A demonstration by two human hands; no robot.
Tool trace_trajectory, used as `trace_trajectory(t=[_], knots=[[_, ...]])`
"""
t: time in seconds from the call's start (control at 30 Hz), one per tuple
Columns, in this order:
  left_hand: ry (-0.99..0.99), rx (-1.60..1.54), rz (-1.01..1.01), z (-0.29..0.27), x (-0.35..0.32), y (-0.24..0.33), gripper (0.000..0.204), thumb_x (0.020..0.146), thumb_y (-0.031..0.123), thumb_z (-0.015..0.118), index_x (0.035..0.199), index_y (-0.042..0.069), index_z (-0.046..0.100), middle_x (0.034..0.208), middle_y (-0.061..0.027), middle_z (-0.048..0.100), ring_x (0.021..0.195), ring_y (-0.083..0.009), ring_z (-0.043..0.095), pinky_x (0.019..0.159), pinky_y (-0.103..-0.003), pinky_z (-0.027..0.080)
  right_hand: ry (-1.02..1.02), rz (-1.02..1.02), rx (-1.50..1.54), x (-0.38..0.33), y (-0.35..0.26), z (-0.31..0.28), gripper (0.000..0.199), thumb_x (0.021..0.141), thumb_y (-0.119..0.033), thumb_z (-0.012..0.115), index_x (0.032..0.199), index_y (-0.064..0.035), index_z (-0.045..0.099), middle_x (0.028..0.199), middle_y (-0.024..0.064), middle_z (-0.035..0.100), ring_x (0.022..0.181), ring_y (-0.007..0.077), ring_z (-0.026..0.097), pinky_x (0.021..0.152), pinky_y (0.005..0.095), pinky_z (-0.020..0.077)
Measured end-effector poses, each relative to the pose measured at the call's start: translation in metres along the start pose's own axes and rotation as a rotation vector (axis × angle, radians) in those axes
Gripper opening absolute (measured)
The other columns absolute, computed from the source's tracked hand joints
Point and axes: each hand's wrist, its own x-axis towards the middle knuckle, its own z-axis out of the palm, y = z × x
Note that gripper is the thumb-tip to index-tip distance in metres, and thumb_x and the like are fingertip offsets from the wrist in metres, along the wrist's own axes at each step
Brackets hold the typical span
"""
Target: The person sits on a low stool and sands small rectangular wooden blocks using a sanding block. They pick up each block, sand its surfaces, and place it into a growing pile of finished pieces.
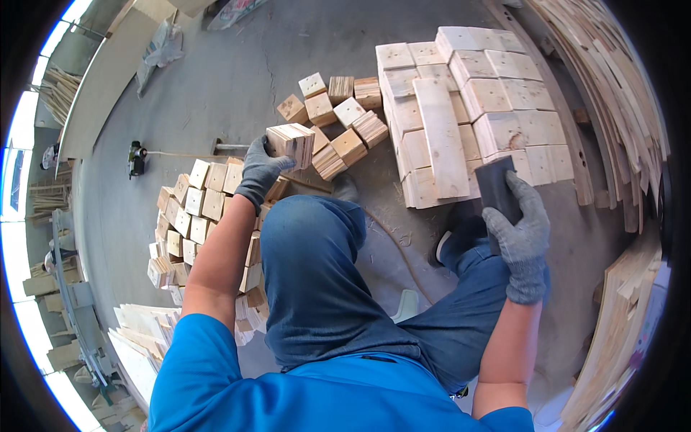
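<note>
Left hand (260, 169): grey knit glove, fingers curled over the near side of a wooden block (291, 142), gripping it and holding it above the floor.
Right hand (520, 223): grey glove, closed around a dark sanding block (497, 186), held over the right knee.
Block: pale square-faced piece, end grain showing, just above the loose blocks (338, 119) scattered on the concrete floor (216, 79).
Left pile (194, 209): small blocks heaped beside the left forearm.
Stack (475, 101): larger blocks in rows, one plank (440, 137) lying across them, ahead of the right hand.
Posture: crouched, blue jeans and blue shirt.
</note>
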Motion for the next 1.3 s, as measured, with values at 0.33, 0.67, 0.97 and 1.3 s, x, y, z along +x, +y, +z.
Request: trace_trajectory(t=[0.33, 0.67, 0.97, 1.3], knots=[[-0.282, -0.372, 0.201, 0.013, -0.010, 0.185, 0.086, 0.072, 0.009, 0.092, 0.149, -0.005, 0.057, 0.135, -0.0149, 0.071, 0.122, -0.0242, 0.069, 0.108, -0.036, 0.056, 0.122, -0.105, -0.098, -0.011, 0.028, -0.015, 0.070, 0.077, -0.028, 0.093, 0.137, -0.0008, 0.071, 0.132, 0.0240, 0.071, 0.125, 0.0400, 0.068, 0.113, 0.0455, 0.0520], [-0.402, -0.404, 0.184, 0.144, -0.029, 0.231, 0.088, 0.071, 0.020, 0.095, 0.147, -0.003, 0.058, 0.132, -0.0139, 0.071, 0.119, -0.0216, 0.069, 0.105, -0.032, 0.055, 0.103, -0.082, -0.047, -0.008, 0.033, -0.020, 0.066, 0.078, -0.023, 0.093, 0.136, 0.0003, 0.071, 0.132, 0.0237, 0.071, 0.125, 0.0381, 0.068, 0.110, 0.0449, 0.0537], [-0.462, -0.619, 0.194, 0.249, -0.051, 0.198, 0.104, 0.066, 0.006, 0.092, 0.158, -0.003, 0.045, 0.148, -0.0159, 0.063, 0.138, -0.0294, 0.061, 0.121, -0.041, 0.048, 0.132, -0.032, -0.068, -0.009, 0.039, -0.025, 0.069, 0.076, -0.024, 0.095, 0.136, 0.0000, 0.071, 0.132, 0.0230, 0.072, 0.122, 0.0383, 0.069, 0.110, 0.0453, 0.0538], [-0.403, -0.125, 0.366, 0.269, -0.060, 0.148, 0.130, 0.063, 0.019, 0.099, 0.167, 0.001, 0.023, 0.163, -0.0197, 0.044, 0.154, -0.0335, 0.044, 0.130, -0.042, 0.037, 0.130, -0.021, -0.079, -0.010, 0.038, -0.022, 0.069, 0.075, -0.021, 0.096, 0.136, 0.0007, 0.072, 0.129, 0.0221, 0.072, 0.121, 0.0377, 0.070, 0.109, 0.0442, 0.0542]])
